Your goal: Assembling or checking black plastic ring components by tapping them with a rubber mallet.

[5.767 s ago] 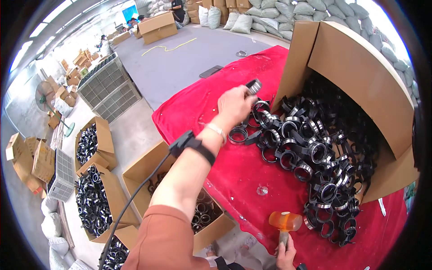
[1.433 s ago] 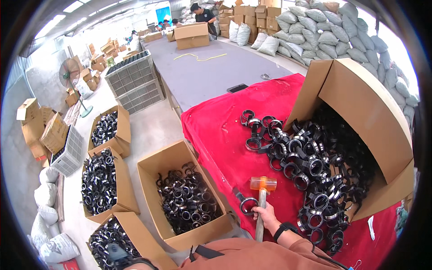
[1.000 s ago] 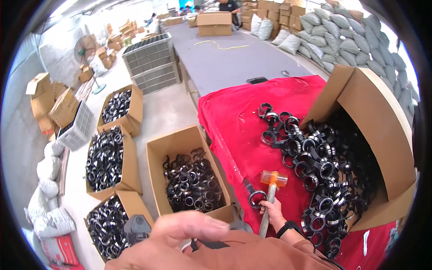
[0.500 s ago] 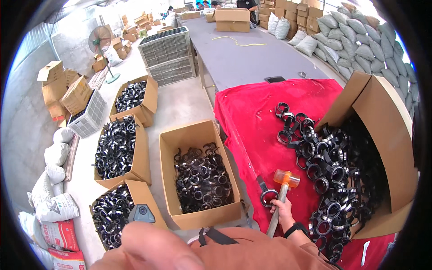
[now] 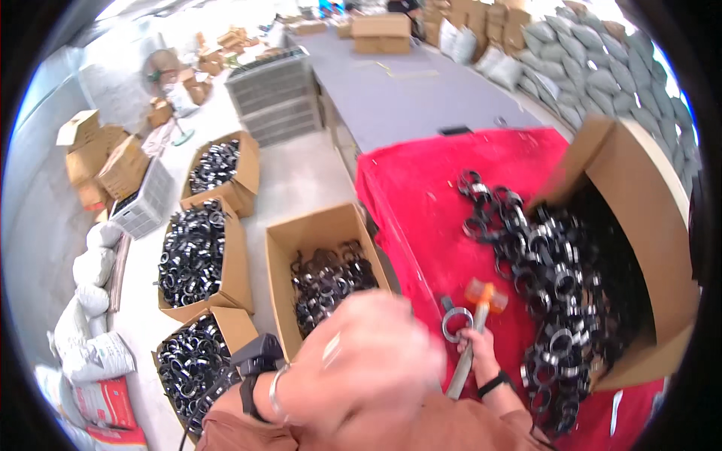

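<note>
Black ring part [image 5: 445, 325] at near edge of red cloth [image 5: 406, 195], against fingertips of right hand [image 5: 483, 349]; cannot tell if pinched or resting. Same hand wrapped round handle of orange-headed mallet [image 5: 480, 317], head outward, probably for ready swing. Left hand [image 5: 361, 361] blurred, in front of floor carton [image 5: 301, 225]; grip cannot be told. Cloth over counter [image 5: 429, 101], likely padding. Tipped box [image 5: 647, 240] lets heap of rings [image 5: 556, 278] spill within reach, presumably by intent.

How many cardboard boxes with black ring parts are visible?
5: far box, middle box and near box at left; floor box beside the red cloth; tipped box on it. More may be hidden.
</note>
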Motion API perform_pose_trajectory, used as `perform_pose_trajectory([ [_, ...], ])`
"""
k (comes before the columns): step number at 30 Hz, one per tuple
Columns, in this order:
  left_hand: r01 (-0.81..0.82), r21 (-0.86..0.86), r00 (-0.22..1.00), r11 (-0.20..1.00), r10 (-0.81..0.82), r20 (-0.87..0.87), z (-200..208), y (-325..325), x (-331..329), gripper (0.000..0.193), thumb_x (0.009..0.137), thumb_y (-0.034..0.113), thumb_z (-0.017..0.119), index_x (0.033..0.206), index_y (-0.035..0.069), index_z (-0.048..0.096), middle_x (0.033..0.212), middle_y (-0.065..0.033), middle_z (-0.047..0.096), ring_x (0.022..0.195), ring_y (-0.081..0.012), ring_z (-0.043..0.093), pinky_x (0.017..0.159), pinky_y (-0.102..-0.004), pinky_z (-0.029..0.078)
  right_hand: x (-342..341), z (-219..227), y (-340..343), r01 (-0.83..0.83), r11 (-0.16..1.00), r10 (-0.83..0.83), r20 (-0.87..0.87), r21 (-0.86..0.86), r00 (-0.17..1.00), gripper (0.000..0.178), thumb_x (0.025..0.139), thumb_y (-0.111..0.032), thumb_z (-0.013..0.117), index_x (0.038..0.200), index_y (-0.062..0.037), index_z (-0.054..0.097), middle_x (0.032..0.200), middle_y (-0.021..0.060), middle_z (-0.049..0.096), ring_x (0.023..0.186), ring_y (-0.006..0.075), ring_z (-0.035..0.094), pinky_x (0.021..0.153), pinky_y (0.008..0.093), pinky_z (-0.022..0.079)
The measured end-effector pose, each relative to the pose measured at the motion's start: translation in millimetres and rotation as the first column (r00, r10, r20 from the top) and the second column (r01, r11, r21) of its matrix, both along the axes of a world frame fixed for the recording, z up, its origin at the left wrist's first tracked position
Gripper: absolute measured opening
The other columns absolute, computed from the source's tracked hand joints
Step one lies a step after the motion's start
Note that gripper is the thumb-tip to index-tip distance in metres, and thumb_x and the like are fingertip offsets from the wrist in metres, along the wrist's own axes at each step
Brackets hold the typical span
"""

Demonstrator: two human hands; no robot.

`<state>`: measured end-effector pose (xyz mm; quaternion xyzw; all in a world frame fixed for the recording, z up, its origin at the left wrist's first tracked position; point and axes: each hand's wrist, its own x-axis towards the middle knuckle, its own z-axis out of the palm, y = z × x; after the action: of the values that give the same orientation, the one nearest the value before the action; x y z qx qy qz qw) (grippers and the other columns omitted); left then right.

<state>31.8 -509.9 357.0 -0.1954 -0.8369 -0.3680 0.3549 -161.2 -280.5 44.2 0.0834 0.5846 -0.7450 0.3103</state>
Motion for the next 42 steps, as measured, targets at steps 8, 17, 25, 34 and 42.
perform_pose_trajectory([
  [8, -0.165, -0.055, 0.911, 0.985, 0.174, 0.373, -189, -28, -85, 0.05, 0.077, 0.006, 0.061, 0.125, 0.0, 0.048, 0.125, -0.0191, 0.048, 0.118, -0.034, 0.043, 0.102, -0.0401, 0.034, 4, 91, -10, -0.186, 0.975, 0.192, -0.043, 0.126, 0.98, 0.02, 0.074, -0.006, 0.067, 0.086, -0.0033, 0.051, 0.061, 0.005, 0.054, 0.046, 0.0126, 0.053, 0.042, 0.0264, 0.045],
  [17, 0.123, 0.646, 0.185, 0.753, -0.657, 0.73, -248, -12, -102, 0.026, 0.091, 0.025, 0.057, 0.097, 0.0, 0.061, 0.086, 0.0031, 0.057, 0.083, -0.0059, 0.049, 0.077, -0.0232, 0.042, 49, 106, 11, -0.246, 0.966, 0.241, 0.073, 0.077, 0.968, 0.024, 0.075, -0.005, 0.07, 0.09, -0.0038, 0.051, 0.064, 0.0032, 0.055, 0.046, 0.01, 0.051, 0.042, 0.0241, 0.042],
  [25, -0.256, 0.651, 0.33, 0.714, -0.569, 0.753, -344, 1, -85, 0.022, 0.093, 0.023, 0.055, 0.085, 0.002, 0.058, 0.074, -0.0012, 0.059, 0.067, -0.0072, 0.053, 0.064, -0.0226, 0.046, 93, 62, 43, 0.211, 0.81, -0.038, -0.31, 0.547, 0.95, 0.029, 0.095, -0.03, 0.049, 0.098, -0.0018, 0.053, 0.068, 0.0046, 0.057, 0.047, 0.0084, 0.051, 0.042, 0.0249, 0.043],
  [34, -0.22, 0.584, 0.38, 0.781, -0.483, 0.789, -380, 28, -118, 0.029, 0.092, 0.026, 0.055, 0.088, -0.003, 0.056, 0.078, -0.0077, 0.063, 0.075, -0.0136, 0.06, 0.07, -0.0282, 0.047, 138, 7, 65, 0.291, 0.702, 0.04, -0.444, 0.65, 0.895, 0.034, 0.087, -0.027, 0.063, 0.106, -0.0009, 0.055, 0.071, 0.0055, 0.057, 0.058, 0.0091, 0.053, 0.054, 0.0275, 0.045],
  [42, -0.253, 0.684, 0.42, 0.685, -0.559, 0.715, -381, 26, -129, 0.033, 0.094, 0.03, 0.052, 0.092, -0.003, 0.058, 0.075, -0.0047, 0.061, 0.065, -0.011, 0.057, 0.062, -0.0268, 0.046, 138, 4, 49, 0.255, 0.755, -0.035, -0.35, 0.604, 0.936, 0.036, 0.088, -0.025, 0.061, 0.113, -0.001, 0.053, 0.074, 0.0037, 0.057, 0.058, 0.0086, 0.052, 0.053, 0.0256, 0.045],
])
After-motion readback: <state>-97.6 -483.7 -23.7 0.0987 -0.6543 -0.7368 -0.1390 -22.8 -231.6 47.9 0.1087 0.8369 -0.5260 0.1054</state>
